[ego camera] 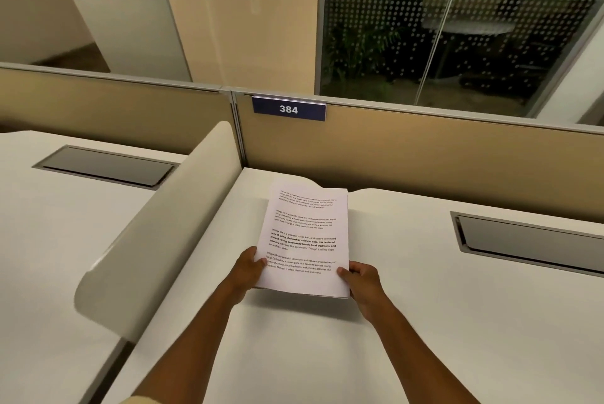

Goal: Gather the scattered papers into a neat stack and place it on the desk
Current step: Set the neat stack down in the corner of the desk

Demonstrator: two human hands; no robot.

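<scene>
A squared-up stack of white printed papers [305,237] is held over the white desk [408,322], its far end tipped toward the beige partition. My left hand [245,268] grips the stack's near left corner, thumb on top. On the near right corner my right hand [361,281] holds it the same way. The fingers under the sheets are hidden. I cannot tell whether the near edge touches the desk. No loose sheets lie elsewhere on the desk.
A curved beige divider [157,237] rises on the left between this desk and the neighbouring one. A grey cable hatch [529,243] sits in the desk at right. The partition [425,155] with a blue "384" sign [289,108] runs along the back.
</scene>
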